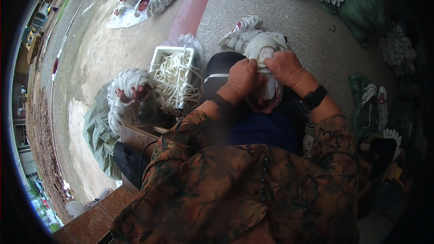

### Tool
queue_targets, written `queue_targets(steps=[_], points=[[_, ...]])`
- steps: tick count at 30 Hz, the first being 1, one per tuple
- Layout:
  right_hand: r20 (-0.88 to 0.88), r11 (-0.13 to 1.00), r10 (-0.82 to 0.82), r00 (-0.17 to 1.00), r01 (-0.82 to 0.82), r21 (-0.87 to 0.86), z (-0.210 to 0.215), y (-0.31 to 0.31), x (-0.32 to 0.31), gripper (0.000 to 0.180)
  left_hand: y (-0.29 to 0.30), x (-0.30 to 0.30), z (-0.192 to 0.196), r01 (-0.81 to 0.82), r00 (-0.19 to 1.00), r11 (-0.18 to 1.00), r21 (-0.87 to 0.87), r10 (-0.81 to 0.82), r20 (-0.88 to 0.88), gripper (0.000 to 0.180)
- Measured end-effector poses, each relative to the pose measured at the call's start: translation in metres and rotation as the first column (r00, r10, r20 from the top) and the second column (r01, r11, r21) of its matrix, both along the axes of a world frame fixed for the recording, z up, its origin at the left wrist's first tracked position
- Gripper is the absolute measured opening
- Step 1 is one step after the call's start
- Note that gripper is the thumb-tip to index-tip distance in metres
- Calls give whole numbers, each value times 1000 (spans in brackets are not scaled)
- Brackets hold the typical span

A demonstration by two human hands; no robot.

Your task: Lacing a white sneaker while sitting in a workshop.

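- White shoe (272, 86), one: lies on the lap, directly ahead of the body and between the two hands. We record its long axis as running away from the wearer, nearly straight, with the toe end (266, 42) far and the reddish-lined opening (263, 108) near.
- Left hand (244, 76), one: closed, fingers curled and thumb tucked in, over the left side of the shoe's middle. We read its fingertips as pinching the white lace (261, 69), though the knuckles hide most of the grip.
- Right hand (285, 67), one: likewise closed, over the right side, slightly nearer the toe end than the left; we judge it to pinch the same lace.
- Relation of note: the hands meet the shoe crosswise, fingertips close together over its midline, lace between them. We find neither hand clearly nearer to it; both touch.
- White shoes (244, 29), grouped: just beyond the held shoe, and slightly left.
- White box (157, 53), one: left of the left hand, well apart from it, filled with loose laces (175, 79).
- Bundle of white shoes (120, 108), one: left of the box, beside it.
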State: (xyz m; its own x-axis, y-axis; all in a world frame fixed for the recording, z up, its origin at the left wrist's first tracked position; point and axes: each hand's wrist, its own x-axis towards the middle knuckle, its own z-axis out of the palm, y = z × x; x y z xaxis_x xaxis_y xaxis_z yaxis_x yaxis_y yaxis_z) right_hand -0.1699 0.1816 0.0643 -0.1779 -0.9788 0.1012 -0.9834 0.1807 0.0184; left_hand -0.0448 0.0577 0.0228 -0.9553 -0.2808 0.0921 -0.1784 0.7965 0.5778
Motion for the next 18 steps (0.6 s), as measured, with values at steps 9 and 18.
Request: queue_targets(steps=[9,18], points=[[-63,968,20,998,-35,-250,-15,10,-63,4,0,0,-3,16,1000,1000,-16,-16,9,43],[94,972,-31,995,52,-229,-36,81,12,17,-2,1,-12,19,989,1000,17,-16,-149,44]])
